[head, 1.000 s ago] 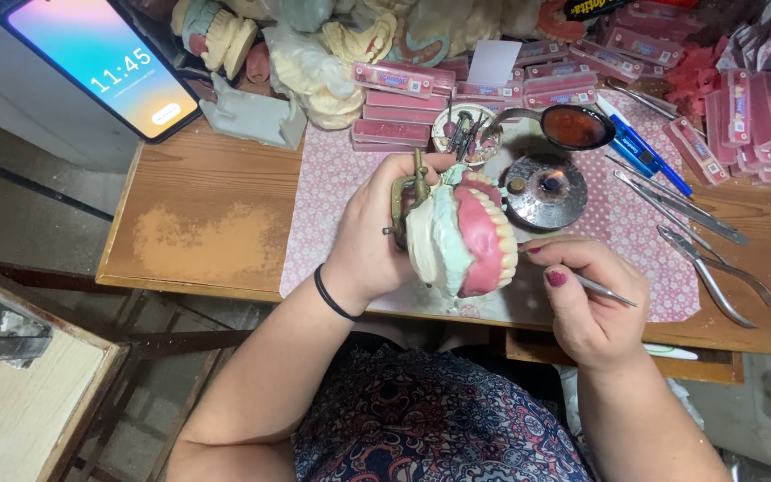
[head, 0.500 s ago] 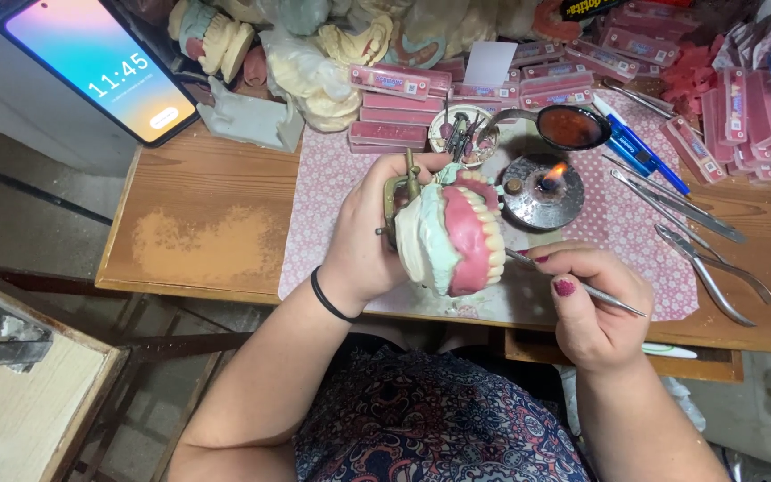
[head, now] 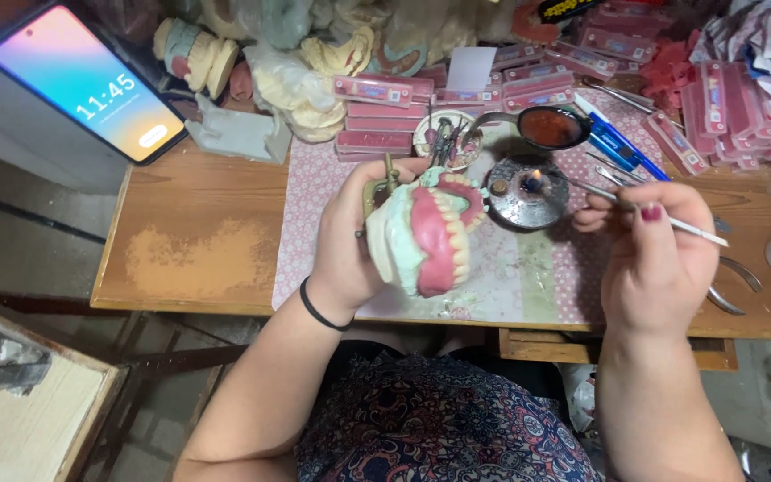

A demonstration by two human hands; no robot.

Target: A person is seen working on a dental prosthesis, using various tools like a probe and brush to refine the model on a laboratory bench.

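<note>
The left hand [head: 345, 241] is raised above the near edge of the wooden desk [head: 198, 241], wrist bent, fingers wrapped around the back of a denture model [head: 426, 236] mounted on a plaster cast, with its pink gums and row of teeth turned to the right. A black band sits on that wrist. The right hand [head: 658, 259] is closed in a pen-like pinch on a thin metal instrument [head: 644, 212], index finger and thumb toward its front end; the tool runs leftward, and its tip lies at the small flame of the round metal burner [head: 526, 192] that stands on the patterned mat [head: 528, 277] just right of the model. Half a second earlier the right hand was lower and nearer, with the tool's tip held at the teeth of the model; now it has swung away to the right and farther back, tip over the flame. The left hand has kept its grip, with the model tilted only a little differently. Behind the burner lie stacked pink trays [head: 377, 112], a small dish of tools [head: 445, 138], and a phone [head: 82, 80] propped at the far left.
</note>
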